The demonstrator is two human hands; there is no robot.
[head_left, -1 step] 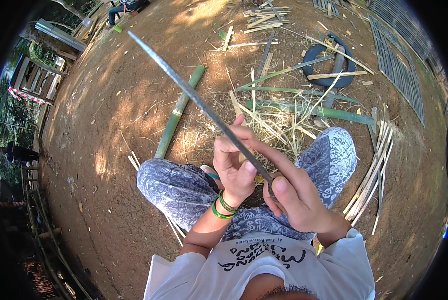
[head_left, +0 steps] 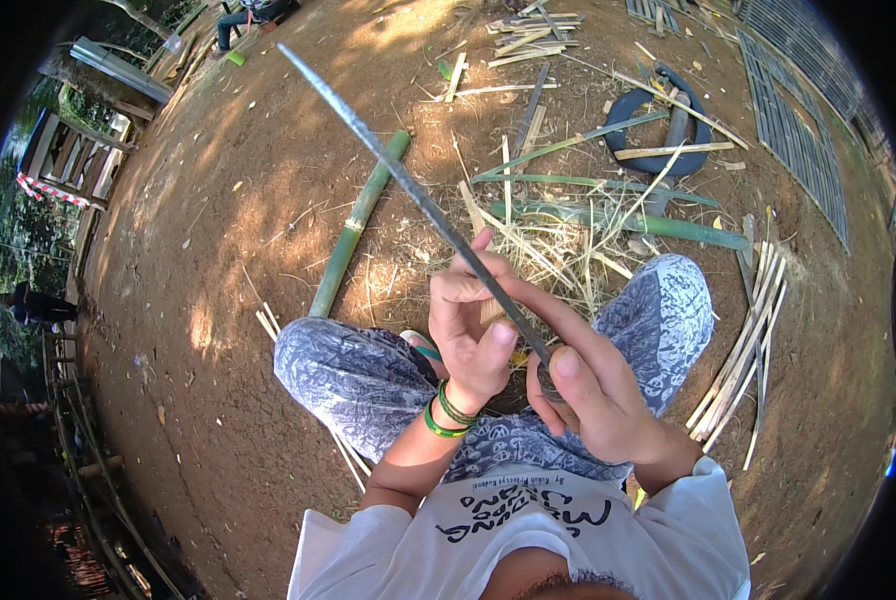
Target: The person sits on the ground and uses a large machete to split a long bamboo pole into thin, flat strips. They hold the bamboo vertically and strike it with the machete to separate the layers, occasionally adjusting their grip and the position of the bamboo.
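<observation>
A long, narrow, dark grey strip (head_left: 408, 183) slants up and left from my hands, with its thinner, paler end over the ground. What it is made of I cannot tell. My right hand (head_left: 608, 405) pinches its near end, thumb on top. Partway along the strip, my left hand (head_left: 471, 335) has curled fingers around it, partly hidden behind it. Below the hands are my crossed legs in patterned grey trousers (head_left: 353, 375). Beyond them lies a heap of pale shavings (head_left: 538, 250).
A green bamboo pole (head_left: 353, 235) lies ahead on the left. More green bamboo (head_left: 688, 229) and a dark tyre-like ring (head_left: 628, 125) lie ahead on the right. Pale split strips (head_left: 738, 365) are beside my right knee. Slatted panels (head_left: 793, 135) stand far right.
The strip's far end has swung slightly up and to the right. Both hands keep their hold, with the right hand shifted very slightly.
</observation>
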